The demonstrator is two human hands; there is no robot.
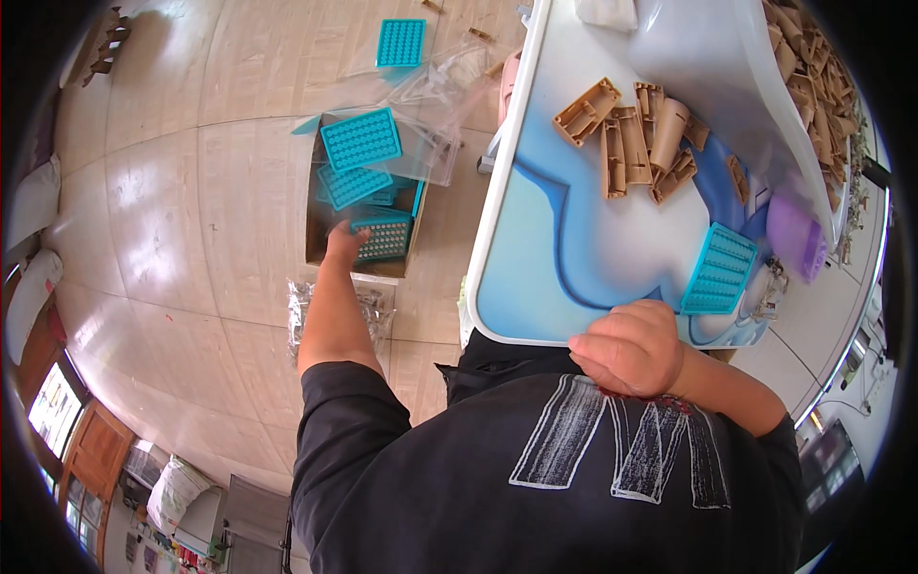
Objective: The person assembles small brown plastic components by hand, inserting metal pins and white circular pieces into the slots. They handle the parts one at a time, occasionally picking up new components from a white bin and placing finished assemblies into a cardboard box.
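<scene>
Trays of teal plastic fill the head view, the only view there is. The left hand (342, 241) reaches far down to a cardboard box (315, 225) on the tiled floor (191, 191), left of the table, and its fingers close on the edge of a teal grid tray (384, 237) at the near end of the box. That tray lies just right of the hand, touching the fingertips. Beyond it in the same box sit more teal trays (360, 140), stacked and tilted, the top one well past the hand. Another teal tray (401, 42) lies flat on the floor farther off, near clear plastic bags (435, 105). A further clear bag (373, 304) lies on the floor beside the left forearm.

The right hand (628, 346) rests at the near edge of the white-rimmed table (507, 191), curled into a loose fist; whether it holds anything cannot be told. Just beyond its knuckles, slightly to the right, a single teal tray (718, 269) lies on the table, close but apart from the hand. Farther up the table sits a heap of tan plastic parts (631, 139), well apart from both hands, with a clear bin (708, 57) over them and a purple object (796, 234) to the right.
</scene>
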